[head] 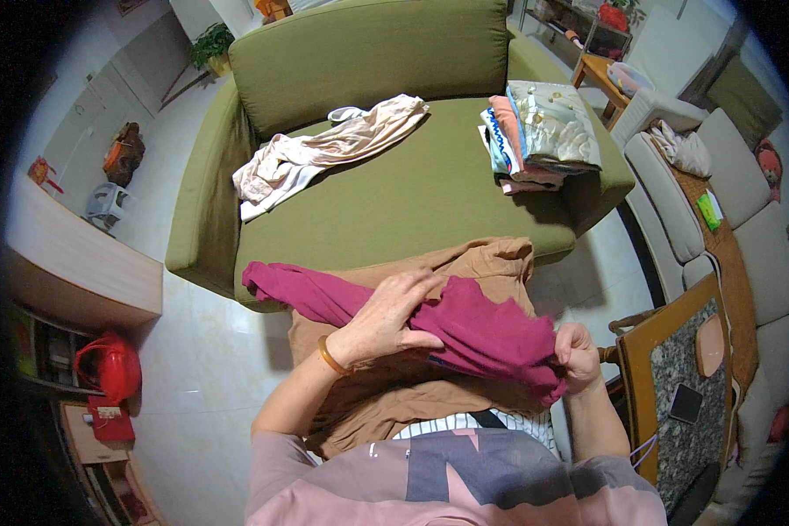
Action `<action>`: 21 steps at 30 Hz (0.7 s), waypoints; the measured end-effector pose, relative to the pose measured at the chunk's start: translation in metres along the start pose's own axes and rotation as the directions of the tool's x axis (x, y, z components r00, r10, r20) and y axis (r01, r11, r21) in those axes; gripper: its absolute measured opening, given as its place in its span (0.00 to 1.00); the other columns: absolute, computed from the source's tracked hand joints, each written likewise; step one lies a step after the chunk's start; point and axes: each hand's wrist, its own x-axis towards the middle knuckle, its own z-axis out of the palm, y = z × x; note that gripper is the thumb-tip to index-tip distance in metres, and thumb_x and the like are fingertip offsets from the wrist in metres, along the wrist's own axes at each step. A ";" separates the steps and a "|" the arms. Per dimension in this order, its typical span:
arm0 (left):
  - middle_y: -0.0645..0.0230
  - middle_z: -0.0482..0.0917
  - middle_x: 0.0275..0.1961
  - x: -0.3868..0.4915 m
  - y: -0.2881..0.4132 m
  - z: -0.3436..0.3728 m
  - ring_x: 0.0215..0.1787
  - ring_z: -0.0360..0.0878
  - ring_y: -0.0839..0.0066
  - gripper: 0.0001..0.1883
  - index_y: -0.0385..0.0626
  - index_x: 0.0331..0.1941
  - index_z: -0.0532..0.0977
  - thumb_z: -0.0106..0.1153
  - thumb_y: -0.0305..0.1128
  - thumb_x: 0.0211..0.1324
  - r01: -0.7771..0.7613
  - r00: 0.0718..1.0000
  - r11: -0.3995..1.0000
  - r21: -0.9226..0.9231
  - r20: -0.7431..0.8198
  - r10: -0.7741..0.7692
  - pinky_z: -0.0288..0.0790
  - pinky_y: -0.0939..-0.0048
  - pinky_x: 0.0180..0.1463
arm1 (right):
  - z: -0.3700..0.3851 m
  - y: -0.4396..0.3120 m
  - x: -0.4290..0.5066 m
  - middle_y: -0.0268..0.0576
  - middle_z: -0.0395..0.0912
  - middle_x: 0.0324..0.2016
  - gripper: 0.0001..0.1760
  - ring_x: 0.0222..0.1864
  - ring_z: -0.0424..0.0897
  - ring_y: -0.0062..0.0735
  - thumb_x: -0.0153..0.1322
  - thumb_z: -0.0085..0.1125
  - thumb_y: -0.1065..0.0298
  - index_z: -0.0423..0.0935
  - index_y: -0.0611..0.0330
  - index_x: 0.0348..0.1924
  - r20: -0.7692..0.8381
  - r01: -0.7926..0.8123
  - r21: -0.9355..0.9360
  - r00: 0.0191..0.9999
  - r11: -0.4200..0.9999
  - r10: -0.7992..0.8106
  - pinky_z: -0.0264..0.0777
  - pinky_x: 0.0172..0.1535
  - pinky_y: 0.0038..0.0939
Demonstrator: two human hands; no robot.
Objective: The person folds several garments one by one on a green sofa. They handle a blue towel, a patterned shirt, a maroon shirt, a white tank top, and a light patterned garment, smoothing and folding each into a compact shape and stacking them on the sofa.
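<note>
A magenta garment (483, 332) lies across my lap, bunched in folds, with a narrow part reaching left toward the sofa edge. My right hand (577, 358) pinches its right end in a closed fist. My left hand (391, 315), with an amber-coloured bangle (334, 356) at the wrist, rests on the middle of the garment, thumb spread from the fingers. Underneath is a larger brown cloth (500, 256), spread from my waist onto the front of the green sofa (368, 210).
Folded clothes (542, 135) are stacked at the sofa's right end. A pale crumpled garment (329, 148) lies at its left. To my right, a stone-topped table (677, 355) holds a phone (686, 403) and a pink dish (710, 345). A wooden cabinet (85, 256) stands left.
</note>
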 end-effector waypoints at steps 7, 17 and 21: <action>0.55 0.81 0.38 -0.008 0.006 -0.031 0.40 0.80 0.56 0.30 0.40 0.43 0.75 0.72 0.49 0.40 0.224 0.892 0.964 -0.144 0.429 -0.143 0.73 0.62 0.44 | 0.007 -0.028 0.002 0.36 0.74 0.22 0.08 0.25 0.70 0.22 0.59 0.47 0.86 0.70 0.62 0.22 -0.022 -0.059 -0.054 0.998 0.997 0.058 0.62 0.32 0.22; 0.53 0.81 0.28 -0.044 -0.045 -0.110 0.33 0.80 0.53 0.21 0.43 0.32 0.80 0.70 0.47 0.36 0.215 0.829 0.911 0.352 0.428 -0.361 0.73 0.56 0.38 | 0.001 -0.032 0.109 0.59 0.79 0.41 0.33 0.44 0.80 0.53 0.60 0.67 0.63 0.68 0.62 0.57 0.366 0.335 -0.929 0.764 0.159 0.532 0.74 0.48 0.41; 0.54 0.80 0.26 -0.025 -0.101 -0.151 0.32 0.80 0.54 0.09 0.47 0.27 0.80 0.61 0.33 0.37 0.411 0.885 0.661 0.628 -0.101 -0.455 0.73 0.58 0.38 | -0.028 -0.032 0.225 0.60 0.78 0.31 0.13 0.34 0.77 0.59 0.61 0.54 0.73 0.74 0.66 0.39 0.388 0.417 -0.861 0.909 -0.292 0.154 0.72 0.40 0.48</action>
